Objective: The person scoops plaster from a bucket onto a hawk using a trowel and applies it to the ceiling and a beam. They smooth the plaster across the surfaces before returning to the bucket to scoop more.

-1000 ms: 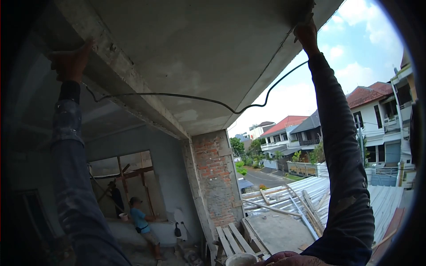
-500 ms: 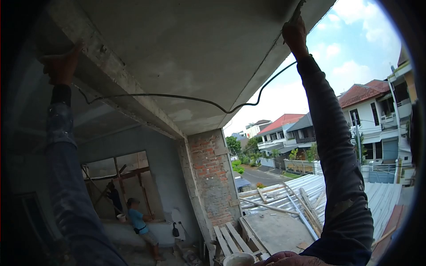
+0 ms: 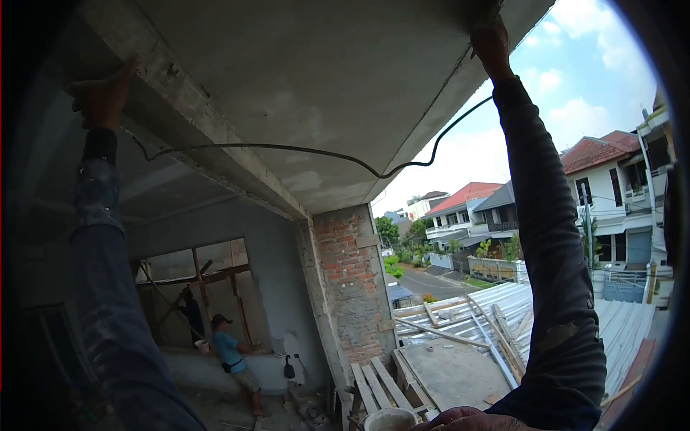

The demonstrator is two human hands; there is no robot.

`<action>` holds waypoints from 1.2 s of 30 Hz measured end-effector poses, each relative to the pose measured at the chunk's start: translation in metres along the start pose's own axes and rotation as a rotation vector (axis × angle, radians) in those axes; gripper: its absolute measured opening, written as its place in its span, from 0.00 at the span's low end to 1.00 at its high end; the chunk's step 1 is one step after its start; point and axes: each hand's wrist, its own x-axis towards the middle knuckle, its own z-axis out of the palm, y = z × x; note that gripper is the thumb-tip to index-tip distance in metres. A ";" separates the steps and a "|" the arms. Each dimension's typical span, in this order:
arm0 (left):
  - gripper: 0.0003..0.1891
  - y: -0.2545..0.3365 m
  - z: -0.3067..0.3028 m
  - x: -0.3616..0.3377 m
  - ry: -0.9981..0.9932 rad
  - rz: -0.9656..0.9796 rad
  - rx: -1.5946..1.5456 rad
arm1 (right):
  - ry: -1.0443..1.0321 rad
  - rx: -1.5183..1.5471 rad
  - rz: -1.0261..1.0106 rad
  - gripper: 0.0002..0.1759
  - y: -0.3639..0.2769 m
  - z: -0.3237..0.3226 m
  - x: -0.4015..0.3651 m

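Both my arms reach up, in dark sleeves. My left hand (image 3: 104,93) is braced high on the concrete beam (image 3: 215,136), its thumb against the side and its fingers curled at the underside. Overhead at the upper right, my right hand (image 3: 493,52) is closed on a dark flat tool that looks like a trowel (image 3: 487,11). The tool is held up at the grey plastered ceiling (image 3: 323,72), near its outer edge; shadow and the frame's edge hide most of it. Between my arms a black cable (image 3: 302,149) hangs in a wavy line.
Below me stand a bucket (image 3: 390,419) and wooden planks (image 3: 377,388). A person in a blue shirt (image 3: 227,350) stands by a window opening, another dark figure (image 3: 192,316) beyond. A brick column (image 3: 348,280), corrugated metal roofing (image 3: 611,323) and houses lie ahead.
The view has shifted a little. My right hand sits slightly higher and further right in view, with the tool still in it. My left hand keeps its place on the beam.
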 end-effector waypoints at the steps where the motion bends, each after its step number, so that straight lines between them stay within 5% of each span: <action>1: 0.68 0.001 0.001 0.000 0.010 -0.008 0.001 | -0.001 -0.003 0.001 0.21 0.002 0.006 0.000; 3: 0.68 0.003 -0.002 -0.002 -0.001 -0.010 -0.006 | 0.034 -0.725 -0.406 0.21 -0.011 0.031 0.006; 4: 0.68 0.004 -0.002 -0.004 -0.014 -0.008 -0.009 | -0.074 0.023 0.211 0.37 -0.063 0.029 -0.002; 6: 0.68 0.003 0.002 -0.002 -0.021 0.005 -0.026 | 0.137 -0.060 -0.059 0.19 -0.100 0.026 -0.013; 7: 0.68 -0.001 0.002 0.001 -0.020 0.014 -0.032 | 0.136 -0.058 -0.061 0.19 -0.093 0.024 -0.017; 9: 0.68 -0.004 0.005 0.004 -0.007 0.014 -0.015 | 0.004 -0.534 -0.154 0.27 -0.061 0.012 -0.034; 10: 0.69 -0.005 0.005 0.004 0.002 0.018 -0.001 | 0.037 -0.333 -0.178 0.30 -0.038 0.004 -0.037; 12: 0.70 -0.001 0.002 0.001 -0.027 0.013 -0.026 | -0.256 -0.667 -0.100 0.27 0.010 0.000 -0.050; 13: 0.71 -0.002 0.000 0.000 -0.054 0.007 -0.054 | -0.258 -0.662 -0.101 0.27 0.022 0.003 -0.055; 15: 0.72 -0.006 0.003 0.003 -0.053 0.026 -0.058 | -0.048 -0.238 -0.165 0.05 0.036 0.013 -0.065; 19: 0.75 -0.009 0.007 0.009 -0.042 0.030 -0.040 | -0.262 0.006 0.209 0.12 0.032 0.056 -0.070; 21: 0.75 -0.009 0.007 0.009 -0.034 0.020 -0.046 | 0.046 -0.142 -0.041 0.24 -0.006 0.083 -0.074; 24: 0.75 -0.009 0.009 0.012 -0.039 0.014 -0.029 | 0.042 -0.210 -0.267 0.23 -0.091 0.081 -0.085; 27: 0.75 -0.015 0.014 0.017 -0.033 0.036 -0.037 | -0.029 -0.313 -0.248 0.26 -0.105 0.067 -0.101; 28: 0.75 -0.017 0.015 0.020 -0.019 0.070 -0.078 | 0.022 0.030 -0.034 0.32 -0.087 0.066 -0.108; 30: 0.76 -0.022 0.022 0.030 -0.004 0.091 -0.028 | 0.096 -0.005 -0.018 0.29 -0.036 0.068 -0.118; 32: 0.76 -0.023 0.023 0.027 0.001 0.113 0.018 | -0.076 0.010 -0.013 0.23 0.012 0.060 -0.133; 33: 0.77 -0.023 0.022 0.027 0.001 0.119 -0.018 | -0.045 0.439 0.531 0.18 0.010 0.058 -0.132; 36: 0.77 -0.025 0.025 0.029 0.015 0.142 -0.054 | -0.118 0.702 0.649 0.17 0.033 0.070 -0.134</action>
